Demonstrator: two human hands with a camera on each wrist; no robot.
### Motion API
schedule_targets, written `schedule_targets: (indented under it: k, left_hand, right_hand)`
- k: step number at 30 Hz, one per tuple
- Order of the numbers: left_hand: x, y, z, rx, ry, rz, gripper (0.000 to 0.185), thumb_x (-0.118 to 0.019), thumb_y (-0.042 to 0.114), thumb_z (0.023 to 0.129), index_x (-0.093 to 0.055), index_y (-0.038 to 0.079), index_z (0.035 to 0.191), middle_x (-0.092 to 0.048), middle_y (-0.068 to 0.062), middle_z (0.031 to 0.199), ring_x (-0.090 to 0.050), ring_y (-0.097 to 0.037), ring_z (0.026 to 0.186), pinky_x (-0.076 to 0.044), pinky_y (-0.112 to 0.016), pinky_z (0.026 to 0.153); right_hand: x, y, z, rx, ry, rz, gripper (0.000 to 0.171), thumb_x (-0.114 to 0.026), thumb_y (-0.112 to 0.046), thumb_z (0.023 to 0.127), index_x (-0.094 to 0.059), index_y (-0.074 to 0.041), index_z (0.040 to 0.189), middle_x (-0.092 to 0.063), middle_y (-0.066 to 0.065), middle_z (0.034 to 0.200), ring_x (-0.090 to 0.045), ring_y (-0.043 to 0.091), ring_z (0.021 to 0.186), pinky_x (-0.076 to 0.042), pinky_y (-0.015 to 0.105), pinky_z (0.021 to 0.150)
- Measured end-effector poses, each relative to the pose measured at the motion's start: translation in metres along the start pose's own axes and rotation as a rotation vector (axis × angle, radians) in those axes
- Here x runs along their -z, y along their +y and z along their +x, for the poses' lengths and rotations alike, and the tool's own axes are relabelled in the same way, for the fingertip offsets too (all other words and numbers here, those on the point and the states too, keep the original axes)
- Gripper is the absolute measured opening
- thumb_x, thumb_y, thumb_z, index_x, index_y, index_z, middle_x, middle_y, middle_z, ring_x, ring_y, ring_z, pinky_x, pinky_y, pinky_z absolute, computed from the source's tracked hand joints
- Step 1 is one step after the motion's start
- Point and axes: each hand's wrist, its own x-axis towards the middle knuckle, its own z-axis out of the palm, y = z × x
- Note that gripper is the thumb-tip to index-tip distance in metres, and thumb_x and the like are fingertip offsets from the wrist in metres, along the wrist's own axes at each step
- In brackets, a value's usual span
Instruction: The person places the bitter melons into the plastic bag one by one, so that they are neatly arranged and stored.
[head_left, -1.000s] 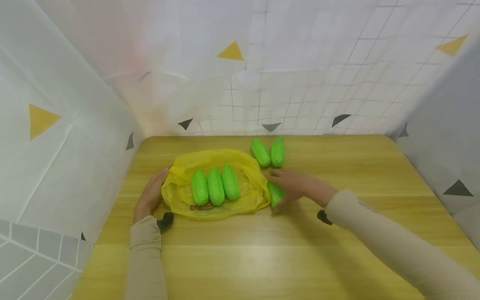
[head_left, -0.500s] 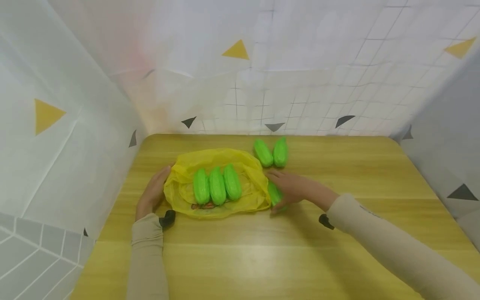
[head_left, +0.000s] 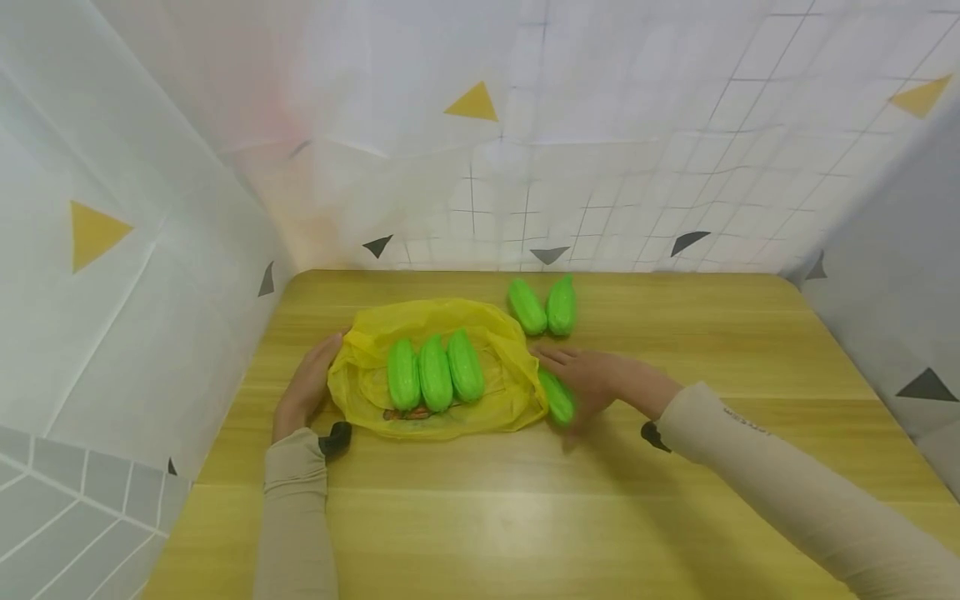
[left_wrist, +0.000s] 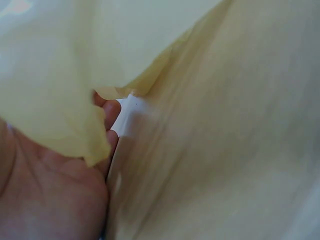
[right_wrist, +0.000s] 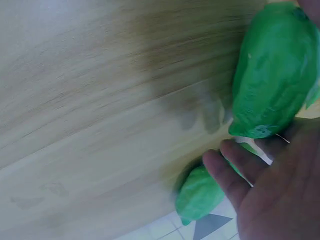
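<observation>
Resting my right hand: my right hand lies over a green cucumber on the table, fingers loose and mostly straight, touching it rather than clenched round it.
Cucumber under my hand: it lies on the wooden table, just beside the right edge of the yellow bag, touching or nearly touching the plastic; I cannot tell which.
Right wrist view: my right hand's fingers are spread and relaxed; a cucumber sits right by the palm, and another lies further off near the wall.
My left hand: my left hand is at the left edge of the bag, fingers along the rim; from above it looks flat against the plastic.
Left wrist view: the thin yellow plastic drapes over my fingers; whether I pinch it or only touch it I cannot tell.
In the bag: three cucumbers lie side by side in the middle of the opened bag, touching each other.
Loose pair: two more cucumbers lie together on the table behind the bag's right corner, near the tiled back wall.
</observation>
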Motion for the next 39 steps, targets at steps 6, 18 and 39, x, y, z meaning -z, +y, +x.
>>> schedule_targets:
  k: [6, 18, 39]
  left_hand:
    - [0.0, 0.0, 0.0, -0.016, -0.008, -0.003, 0.058, -0.031, 0.041, 0.107, -0.027, 0.008, 0.155, -0.023, -0.009, 0.162, -0.017, -0.025, 0.15, -0.011, -0.045, 0.124]
    - [0.0, 0.001, 0.0, -0.002, 0.013, 0.027, 0.059, -0.032, 0.042, 0.107, -0.027, 0.009, 0.155, -0.024, -0.008, 0.162, -0.017, -0.025, 0.15, -0.011, -0.045, 0.124]
    - [0.009, -0.026, 0.015, -0.063, 0.02, 0.036, 0.065, -0.034, 0.055, 0.103, -0.031, 0.015, 0.155, -0.026, -0.003, 0.162, -0.019, -0.022, 0.15, -0.011, -0.044, 0.125]
  right_hand:
    - [0.004, -0.005, -0.003, -0.041, -0.066, 0.031, 0.134, -0.087, -0.058, 0.063, -0.006, -0.008, 0.158, -0.007, 0.013, 0.165, -0.031, 0.046, 0.141, -0.034, 0.059, 0.112]
    - [0.015, 0.005, -0.002, -0.042, 0.0, -0.06, 0.123, -0.091, -0.045, 0.062, -0.023, 0.0, 0.154, -0.023, 0.024, 0.159, -0.042, 0.045, 0.134, -0.041, 0.053, 0.109]
    - [0.063, 0.009, -0.009, -0.03, 0.156, -0.193, 0.128, -0.092, -0.048, 0.06, -0.02, 0.002, 0.154, -0.026, 0.025, 0.158, -0.041, 0.048, 0.133, -0.039, 0.058, 0.109]
